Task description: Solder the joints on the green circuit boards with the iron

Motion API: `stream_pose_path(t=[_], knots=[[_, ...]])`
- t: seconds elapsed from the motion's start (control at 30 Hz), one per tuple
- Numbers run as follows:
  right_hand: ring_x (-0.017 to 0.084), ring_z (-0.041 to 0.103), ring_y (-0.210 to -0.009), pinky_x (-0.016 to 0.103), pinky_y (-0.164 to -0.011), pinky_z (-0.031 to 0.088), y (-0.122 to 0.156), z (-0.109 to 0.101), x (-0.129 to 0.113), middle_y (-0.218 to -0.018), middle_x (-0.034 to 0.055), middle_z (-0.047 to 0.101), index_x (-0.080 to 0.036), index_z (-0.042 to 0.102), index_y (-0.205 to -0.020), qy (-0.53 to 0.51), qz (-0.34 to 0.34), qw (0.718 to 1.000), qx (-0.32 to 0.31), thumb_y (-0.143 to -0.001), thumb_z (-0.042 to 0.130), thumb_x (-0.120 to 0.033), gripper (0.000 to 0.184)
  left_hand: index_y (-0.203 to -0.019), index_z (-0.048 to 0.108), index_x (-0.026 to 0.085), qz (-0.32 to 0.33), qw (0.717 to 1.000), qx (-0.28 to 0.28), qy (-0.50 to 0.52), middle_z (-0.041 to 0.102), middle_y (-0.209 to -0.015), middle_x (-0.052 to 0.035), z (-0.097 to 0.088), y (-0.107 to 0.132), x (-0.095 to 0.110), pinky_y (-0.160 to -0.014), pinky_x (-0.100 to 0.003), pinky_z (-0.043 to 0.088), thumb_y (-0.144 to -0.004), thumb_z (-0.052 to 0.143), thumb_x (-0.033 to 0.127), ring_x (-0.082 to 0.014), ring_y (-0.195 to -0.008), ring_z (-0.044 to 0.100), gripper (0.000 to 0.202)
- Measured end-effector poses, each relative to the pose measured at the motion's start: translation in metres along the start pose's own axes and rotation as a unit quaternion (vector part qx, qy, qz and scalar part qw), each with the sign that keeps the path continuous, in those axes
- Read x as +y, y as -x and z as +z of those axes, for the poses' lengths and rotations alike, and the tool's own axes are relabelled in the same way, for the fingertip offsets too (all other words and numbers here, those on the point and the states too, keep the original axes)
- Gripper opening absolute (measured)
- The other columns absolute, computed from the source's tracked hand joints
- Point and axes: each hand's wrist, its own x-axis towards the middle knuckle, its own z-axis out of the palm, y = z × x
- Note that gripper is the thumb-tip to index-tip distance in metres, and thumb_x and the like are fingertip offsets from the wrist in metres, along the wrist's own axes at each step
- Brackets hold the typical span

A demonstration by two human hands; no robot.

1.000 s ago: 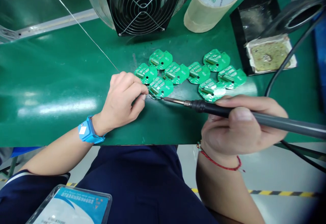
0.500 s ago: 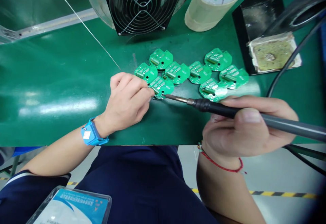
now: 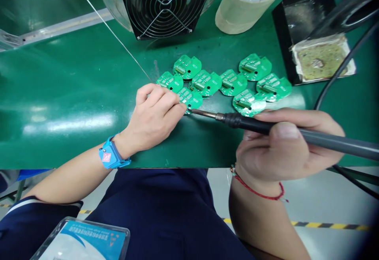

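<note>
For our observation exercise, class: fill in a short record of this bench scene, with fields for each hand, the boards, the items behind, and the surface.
Left hand: pinches wire, fingertips at a board
Right hand: grips iron, tip at that board
Boards: about eight, green, clustered
Behind: fan, tape roll, sponge
Surface: green mat

green boards (image 3: pixel 205 83), blue wristband (image 3: pixel 110 156)

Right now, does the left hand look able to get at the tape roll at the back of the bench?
Probably yes: only low circuit boards lie between the left hand and the tape roll, with the fan off to one side. But it is pinching the solder wire.
</note>
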Motion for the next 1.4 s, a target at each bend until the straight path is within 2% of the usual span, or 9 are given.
stream_pose_path(t=[0.13, 0.27, 0.37, 0.47, 0.6, 0.7, 0.87, 1.03, 1.4], knots=[[0.007, 0.049, -0.041, 0.021, -0.032, 0.029, 0.003, 0.001, 0.001, -0.056, -0.0036, 0.059, -0.021, 0.075, -0.076, -0.007, 0.02, 0.999, 0.025, -0.075, 0.063, -0.027, 0.014, -0.09, 0.06, 0.022, 0.014, 1.0, 0.018, -0.014, 0.062, -0.08, 0.0028, -0.002, 0.0, -0.004, -0.083, -0.034, 0.039, -0.094, 0.053, 0.013, -0.0137, -0.08, 0.058, 0.012], [0.007, 0.05, -0.041, 0.023, -0.033, 0.031, 0.004, 0.001, 0.001, -0.063, -0.0039, 0.063, -0.024, 0.076, -0.08, -0.011, 0.014, 0.999, 0.045, -0.078, 0.066, -0.035, 0.015, -0.093, 0.064, 0.021, 0.02, 0.999, 0.034, 0.018, 0.061, -0.076, 0.0016, -0.01, -0.001, -0.008, -0.065, -0.029, 0.036, -0.093, 0.057, 0.013, -0.0119, -0.069, 0.053, 0.011], [0.007, 0.052, -0.043, 0.024, -0.037, 0.035, -0.001, -0.001, 0.001, -0.066, -0.0037, 0.065, -0.024, 0.075, -0.083, 0.011, 0.018, 0.999, 0.034, -0.079, 0.067, -0.038, 0.016, -0.092, 0.067, 0.019, -0.065, 0.989, -0.004, 0.134, 0.059, -0.076, 0.0008, -0.015, -0.007, -0.005, -0.061, -0.024, 0.04, -0.093, 0.059, 0.015, -0.0101, -0.069, 0.054, 0.009], [0.008, 0.054, -0.045, 0.024, -0.039, 0.038, -0.012, -0.005, 0.003, -0.064, -0.0043, 0.064, -0.024, 0.075, -0.083, 0.031, 0.011, 0.999, 0.025, -0.081, 0.068, -0.039, 0.017, -0.088, 0.069, 0.017, -0.143, 0.954, -0.058, 0.256, 0.06, -0.076, 0.0013, -0.014, -0.017, 0.003, -0.066, -0.022, 0.046, -0.092, 0.059, 0.011, -0.0093, -0.074, 0.058, 0.012], [0.009, 0.056, -0.046, 0.024, -0.039, 0.036, -0.025, -0.012, 0.01, -0.059, -0.0041, 0.059, -0.023, 0.075, -0.081, 0.049, -0.023, 0.998, 0.018, -0.081, 0.068, -0.041, 0.02, -0.098, 0.065, 0.017, -0.214, 0.931, -0.063, 0.29, 0.059, -0.077, 0.0016, -0.005, -0.035, 0.004, -0.064, -0.023, 0.047, -0.09, 0.048, 0.003, -0.0093, -0.068, 0.054, 0.023], [0.008, 0.054, -0.043, 0.023, -0.038, 0.035, -0.028, -0.017, 0.015, -0.056, -0.0045, 0.056, -0.022, 0.075, -0.079, 0.044, -0.013, 0.999, 0.02, -0.08, 0.068, -0.041, 0.02, -0.089, 0.059, 0.018, -0.222, 0.938, -0.059, 0.261, 0.058, -0.079, 0.0011, 0.002, -0.044, 0.001, -0.063, -0.025, 0.047, -0.085, 0.051, 0.002, -0.0106, -0.067, 0.053, 0.018], [0.007, 0.053, -0.044, 0.023, -0.038, 0.035, -0.025, -0.022, 0.015, -0.059, -0.0039, 0.061, -0.022, 0.075, -0.077, 0.038, 0.02, 0.999, 0.021, -0.078, 0.069, -0.04, 0.018, -0.085, 0.061, 0.018, -0.101, 0.988, -0.081, 0.079, 0.06, -0.086, -0.0036, 0.012, -0.045, 0.0, -0.08, -0.039, 0.046, -0.092, 0.052, 0.013, -0.0213, -0.087, 0.057, 0.012], [0.007, 0.053, -0.045, 0.023, -0.04, 0.037, -0.025, -0.022, 0.014, -0.059, -0.0041, 0.06, -0.021, 0.074, -0.079, 0.031, 0.015, 0.999, 0.0, -0.081, 0.068, -0.04, 0.02, -0.09, 0.061, 0.019, -0.108, 0.99, -0.081, 0.029, 0.059, -0.088, -0.0043, 0.013, -0.042, 0.0, -0.084, -0.042, 0.043, -0.095, 0.049, 0.018, -0.0228, -0.089, 0.056, 0.013], [0.007, 0.052, -0.047, 0.025, -0.045, 0.041, -0.025, -0.018, 0.012, -0.054, -0.0063, 0.054, -0.022, 0.072, -0.082, 0.051, -0.007, 0.997, -0.054, -0.088, 0.062, -0.037, 0.019, -0.092, 0.059, 0.02, -0.122, 0.985, -0.122, 0.021, 0.059, -0.093, -0.006, 0.015, -0.043, -0.001, -0.091, -0.046, 0.04, -0.097, 0.044, 0.021, -0.0259, -0.098, 0.056, 0.016]])
